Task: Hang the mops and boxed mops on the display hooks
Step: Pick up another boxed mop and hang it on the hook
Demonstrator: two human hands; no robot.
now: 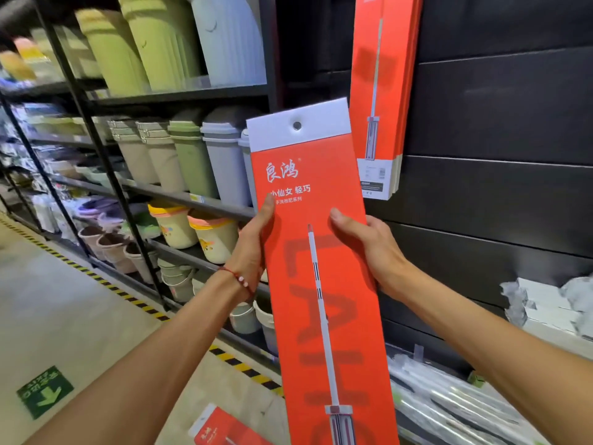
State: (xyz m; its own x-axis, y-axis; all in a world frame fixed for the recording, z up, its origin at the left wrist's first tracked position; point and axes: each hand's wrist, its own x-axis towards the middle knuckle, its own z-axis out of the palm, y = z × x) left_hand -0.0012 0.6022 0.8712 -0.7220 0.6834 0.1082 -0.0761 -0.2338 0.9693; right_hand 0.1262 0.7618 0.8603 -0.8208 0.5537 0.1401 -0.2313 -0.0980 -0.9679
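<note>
I hold a long orange boxed mop [321, 284] upright in front of me, tilted slightly left. Its white top flap has a round hanging hole [297, 125]. My left hand [253, 248] grips the box's left edge and my right hand [369, 248] grips its right edge, thumbs on the front. Several identical orange boxed mops [382, 91] hang on the dark slatted wall [497, 123] above and to the right; their hook is out of view. Another boxed mop [221, 428] lies on the floor below.
A black shelf rack [106, 155] at left holds stacked plastic bins and buckets [192, 155]. Plastic-wrapped mops [449, 399] lie at the wall's base on the right. A yellow-black striped line [106, 284] runs along the floor.
</note>
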